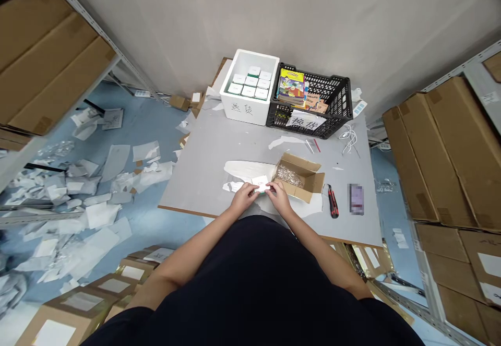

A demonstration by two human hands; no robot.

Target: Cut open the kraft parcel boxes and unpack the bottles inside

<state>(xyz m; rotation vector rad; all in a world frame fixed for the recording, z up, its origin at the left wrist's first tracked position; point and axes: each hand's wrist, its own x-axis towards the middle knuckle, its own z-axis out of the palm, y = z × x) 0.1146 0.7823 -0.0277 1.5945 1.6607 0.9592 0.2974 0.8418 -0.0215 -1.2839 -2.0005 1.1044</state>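
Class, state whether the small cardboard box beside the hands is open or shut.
Open: the cardboard box has its flaps folded up and out, and a shiny clear bag shows inside.

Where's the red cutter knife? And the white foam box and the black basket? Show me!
Red utility knife (333,201), head view, point on its handle.
White foam box (242,110), head view, point on its front wall.
Black plastic crate (336,110), head view, point on its side wall.

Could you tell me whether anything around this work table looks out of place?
Yes: crumpled white paper scraps litter the blue floor left of the grey table, strewn loosely rather than gathered.
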